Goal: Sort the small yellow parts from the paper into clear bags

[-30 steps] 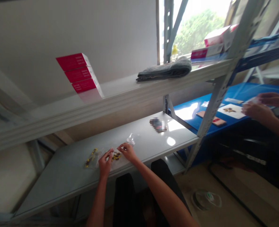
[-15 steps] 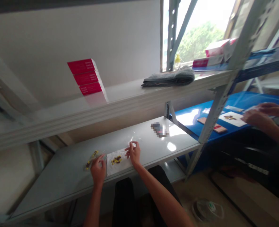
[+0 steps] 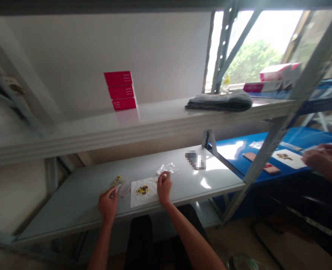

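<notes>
Several small yellow-and-dark pieces (image 3: 142,190) lie on the white square sheet (image 3: 146,200), left hand (image 3: 108,204) leftward, right hand (image 3: 164,187) at its right edge, both curled, grips unclear; I judge this mid-handling, wanting a light touch next.

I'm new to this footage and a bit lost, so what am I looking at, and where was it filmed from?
There is no machine here: these are a person's bare hands, seen from a camera worn on that person's head, looking forward and down. On the grey tabletop lies a white sheet bearing small yellow and dark pieces. The left hand is beside some clear plastic; the right hand is at the sheet's other side, near crumpled clear film. Whether either hand grips anything is too small to tell. A shelf above holds red boxes. The hands at far right belong to another person.
</notes>
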`<state>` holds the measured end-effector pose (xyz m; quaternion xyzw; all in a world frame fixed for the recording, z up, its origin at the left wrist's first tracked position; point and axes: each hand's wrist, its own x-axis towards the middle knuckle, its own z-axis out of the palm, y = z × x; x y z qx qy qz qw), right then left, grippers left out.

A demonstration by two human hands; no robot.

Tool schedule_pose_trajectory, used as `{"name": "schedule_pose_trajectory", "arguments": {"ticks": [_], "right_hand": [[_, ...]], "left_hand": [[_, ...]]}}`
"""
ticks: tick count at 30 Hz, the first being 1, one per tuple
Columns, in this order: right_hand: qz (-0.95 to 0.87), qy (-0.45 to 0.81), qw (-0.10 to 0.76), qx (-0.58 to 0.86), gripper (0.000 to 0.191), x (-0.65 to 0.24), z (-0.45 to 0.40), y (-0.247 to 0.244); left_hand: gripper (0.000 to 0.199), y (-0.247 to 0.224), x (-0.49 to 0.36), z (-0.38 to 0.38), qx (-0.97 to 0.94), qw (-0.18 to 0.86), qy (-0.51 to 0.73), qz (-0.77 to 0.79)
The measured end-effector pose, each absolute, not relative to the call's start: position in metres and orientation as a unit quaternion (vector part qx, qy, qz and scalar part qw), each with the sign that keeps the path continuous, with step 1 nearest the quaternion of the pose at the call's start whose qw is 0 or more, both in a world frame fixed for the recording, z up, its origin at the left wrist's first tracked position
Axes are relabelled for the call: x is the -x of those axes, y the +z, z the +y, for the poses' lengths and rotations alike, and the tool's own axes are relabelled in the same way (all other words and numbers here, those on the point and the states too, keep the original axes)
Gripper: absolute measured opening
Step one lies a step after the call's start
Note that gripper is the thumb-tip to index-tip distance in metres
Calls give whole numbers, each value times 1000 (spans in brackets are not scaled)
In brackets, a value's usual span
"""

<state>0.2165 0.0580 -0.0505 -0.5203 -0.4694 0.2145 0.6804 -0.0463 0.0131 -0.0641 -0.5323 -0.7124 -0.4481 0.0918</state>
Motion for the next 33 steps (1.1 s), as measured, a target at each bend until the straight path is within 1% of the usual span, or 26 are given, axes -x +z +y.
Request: {"name": "schedule_pose_trajectory", "arguments": {"ticks": [2, 3, 6, 8, 10, 12, 16, 19, 25, 29, 33], "right_hand": [[-574, 185, 640, 476, 17, -206, 50, -48], [-616, 192, 617, 451, 17, -197, 45, -46], [-676, 300, 547, 392, 18, -162, 32, -45], [-663, 393, 524, 362, 23, -139, 28, -48], [-647, 445, 522, 333, 28, -123, 27, -52], [-624, 464, 536, 329, 32, -118, 30, -58], [-582, 495, 546, 343, 34, -122, 35, -67], [-593, 492, 540, 338, 32, -124, 37, -70], [-594, 416, 564, 395, 23, -121, 39, -74], [-600, 412, 567, 385, 27, -125, 36, -70], [-626, 393, 550, 389, 31, -129, 33, -63]], "left_hand": [[40, -56, 39, 12, 484, 70, -518, -701], [42, -53, 34, 11, 470, 54, -551, -688], [45, -47, 19, 9, 474, -5, -611, -634], [45, -48, 13, 7, 507, -62, -606, -610], [44, -50, 11, 5, 540, -122, -584, -593], [41, -51, 13, 4, 567, -165, -562, -580], [35, -50, 14, 5, 604, -192, -541, -553], [34, -49, 12, 6, 615, -188, -543, -540], [38, -46, 11, 5, 622, -166, -523, -558], [34, -46, 10, 5, 619, -203, -519, -553], [30, -46, 9, 5, 623, -237, -505, -548]]}}
